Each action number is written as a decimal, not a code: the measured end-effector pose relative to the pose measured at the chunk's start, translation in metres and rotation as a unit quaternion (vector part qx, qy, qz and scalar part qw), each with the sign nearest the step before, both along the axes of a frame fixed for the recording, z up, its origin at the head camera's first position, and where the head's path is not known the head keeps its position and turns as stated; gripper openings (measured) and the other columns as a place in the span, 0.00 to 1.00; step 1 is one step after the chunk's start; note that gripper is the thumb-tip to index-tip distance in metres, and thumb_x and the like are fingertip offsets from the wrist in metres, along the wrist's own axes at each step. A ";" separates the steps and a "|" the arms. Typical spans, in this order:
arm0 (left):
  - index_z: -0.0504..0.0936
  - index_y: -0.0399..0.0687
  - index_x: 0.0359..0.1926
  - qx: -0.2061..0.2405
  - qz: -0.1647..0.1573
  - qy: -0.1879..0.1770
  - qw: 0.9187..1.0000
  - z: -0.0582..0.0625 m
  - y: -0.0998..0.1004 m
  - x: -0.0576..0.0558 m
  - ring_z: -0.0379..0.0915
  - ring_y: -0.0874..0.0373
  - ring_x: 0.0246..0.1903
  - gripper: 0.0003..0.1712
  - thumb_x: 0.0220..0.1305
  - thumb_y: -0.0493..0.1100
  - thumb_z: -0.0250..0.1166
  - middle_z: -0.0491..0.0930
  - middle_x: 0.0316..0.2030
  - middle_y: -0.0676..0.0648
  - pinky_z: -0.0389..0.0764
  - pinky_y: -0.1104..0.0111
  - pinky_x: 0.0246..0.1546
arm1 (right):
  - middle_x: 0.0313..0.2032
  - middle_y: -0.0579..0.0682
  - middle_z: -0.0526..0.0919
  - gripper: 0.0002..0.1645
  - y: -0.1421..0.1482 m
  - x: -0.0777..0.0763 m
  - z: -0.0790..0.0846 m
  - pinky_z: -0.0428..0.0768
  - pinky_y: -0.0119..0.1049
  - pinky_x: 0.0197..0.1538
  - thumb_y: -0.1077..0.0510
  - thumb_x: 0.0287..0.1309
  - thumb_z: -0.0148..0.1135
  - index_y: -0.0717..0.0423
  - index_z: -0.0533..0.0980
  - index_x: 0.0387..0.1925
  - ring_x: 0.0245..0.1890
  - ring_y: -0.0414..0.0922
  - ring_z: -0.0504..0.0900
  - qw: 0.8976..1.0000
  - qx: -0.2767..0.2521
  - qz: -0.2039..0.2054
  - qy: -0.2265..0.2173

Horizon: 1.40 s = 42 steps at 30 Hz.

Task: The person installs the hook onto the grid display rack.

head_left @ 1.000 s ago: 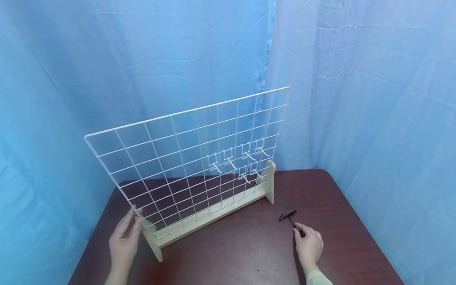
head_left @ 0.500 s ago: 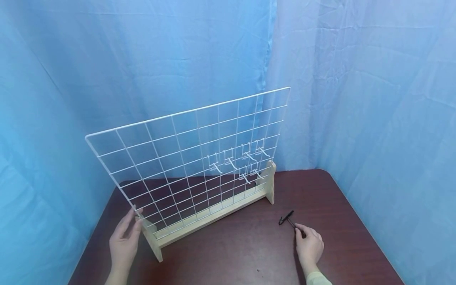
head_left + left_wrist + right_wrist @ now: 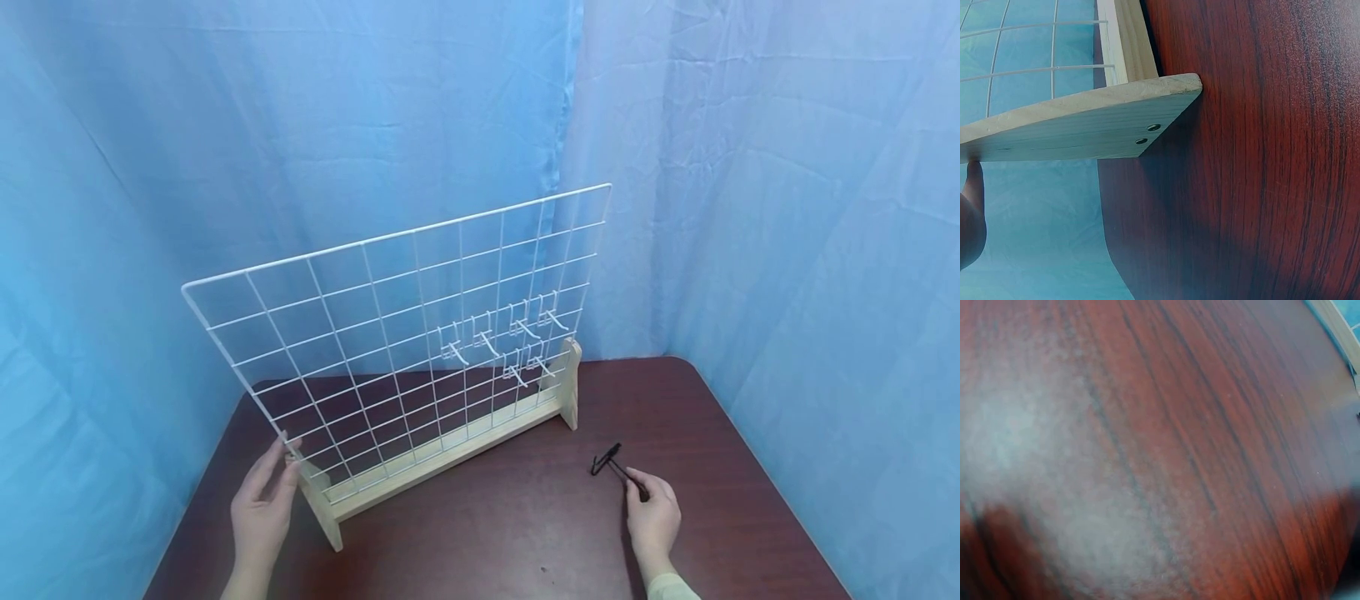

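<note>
A white wire grid panel (image 3: 397, 237) stands in a pale wooden stand (image 3: 442, 462), angled across the table. My left hand (image 3: 261, 508) holds the stand's left end, fingers and thumb around its upper part. In the left wrist view a digit (image 3: 974, 187) presses the outer face of the end board (image 3: 1085, 128). On the right, my right hand (image 3: 652, 518) pinches the stem of a black display hook (image 3: 606, 460), whose crosspiece points away over the table. Neither that hand nor the hook shows clearly in the right wrist view.
Several white hooks (image 3: 487, 342) hang in two rows on the right half of the grid. The dark red wood-grain table (image 3: 480, 550) has a rounded far right corner. Blue curtains (image 3: 825, 250) enclose the back and sides.
The black hook has turned in my right fingers, so its crosspiece slants more steeply and sits slightly further right. My left hand and the stand stay practically still.
</note>
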<state>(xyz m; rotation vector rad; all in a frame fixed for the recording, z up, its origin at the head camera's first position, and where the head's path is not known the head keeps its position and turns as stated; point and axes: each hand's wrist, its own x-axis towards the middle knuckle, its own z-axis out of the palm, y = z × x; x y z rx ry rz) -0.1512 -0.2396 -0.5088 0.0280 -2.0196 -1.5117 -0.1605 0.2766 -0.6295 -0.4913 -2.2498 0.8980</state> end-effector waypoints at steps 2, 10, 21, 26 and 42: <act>0.76 0.37 0.63 0.001 0.000 0.000 1.000 0.000 0.000 0.000 0.73 0.72 0.53 0.27 0.63 0.23 0.62 0.82 0.54 0.47 0.78 0.80 0.52 | 0.41 0.57 0.84 0.12 -0.001 -0.001 0.000 0.77 0.44 0.46 0.73 0.53 0.68 0.59 0.86 0.38 0.44 0.55 0.80 1.000 0.000 0.003 0.016; 0.75 0.37 0.63 -0.003 -0.001 0.001 1.000 0.000 -0.001 0.000 0.73 0.72 0.54 0.27 0.63 0.24 0.63 0.82 0.54 0.47 0.77 0.80 0.52 | 0.43 0.52 0.85 0.10 -0.005 -0.006 0.011 0.73 0.17 0.40 0.69 0.56 0.71 0.56 0.86 0.40 0.39 0.28 0.75 0.998 -0.032 0.019 0.043; 0.76 0.39 0.63 -0.005 0.002 -0.004 1.000 0.001 0.000 0.000 0.73 0.73 0.54 0.27 0.64 0.25 0.63 0.82 0.54 0.47 0.77 0.81 0.52 | 0.38 0.52 0.87 0.07 -0.008 -0.012 0.024 0.72 0.13 0.35 0.66 0.55 0.73 0.57 0.87 0.37 0.33 0.16 0.71 0.995 -0.063 0.009 0.073; 0.76 0.39 0.63 -0.002 -0.001 -0.004 1.000 0.002 0.000 0.000 0.73 0.72 0.54 0.26 0.65 0.25 0.63 0.82 0.54 0.49 0.77 0.81 0.52 | 0.36 0.51 0.88 0.06 -0.010 -0.013 0.029 0.71 0.14 0.33 0.65 0.54 0.74 0.56 0.87 0.36 0.31 0.16 0.71 0.995 -0.070 0.003 0.074; 0.75 0.35 0.63 0.003 -0.001 0.004 1.000 -0.002 0.000 -0.001 0.73 0.73 0.54 0.27 0.63 0.23 0.62 0.82 0.54 0.49 0.77 0.80 0.52 | 0.34 0.55 0.88 0.05 -0.040 -0.017 0.039 0.76 0.12 0.31 0.67 0.55 0.72 0.60 0.86 0.35 0.28 0.23 0.79 0.981 -0.157 0.041 0.107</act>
